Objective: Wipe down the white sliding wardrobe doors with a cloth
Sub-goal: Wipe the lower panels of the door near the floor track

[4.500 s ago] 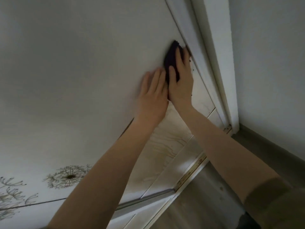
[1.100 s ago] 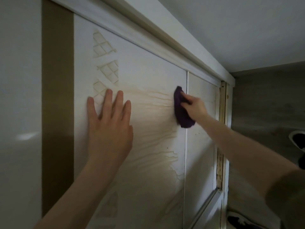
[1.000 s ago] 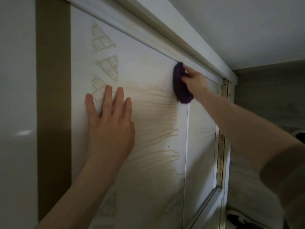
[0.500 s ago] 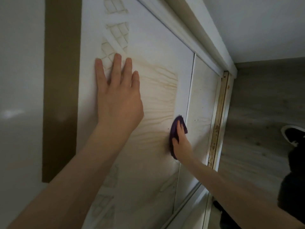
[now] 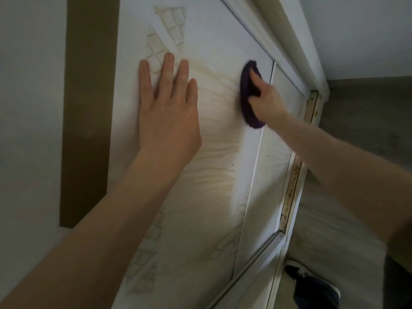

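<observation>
I am bracing my left hand (image 5: 167,112) flat, fingers straight, on the white wardrobe door (image 5: 211,197) while my right hand (image 5: 265,101) is gripping the purple cloth (image 5: 246,97) and pressing it against the door's upper right edge.

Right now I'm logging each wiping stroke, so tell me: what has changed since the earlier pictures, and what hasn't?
The right hand, keeping its grip on the purple cloth, swept up the wardrobe door near its right edge, from below the left hand to level with it. The left hand stayed flat on the door by the lattice pattern.
</observation>
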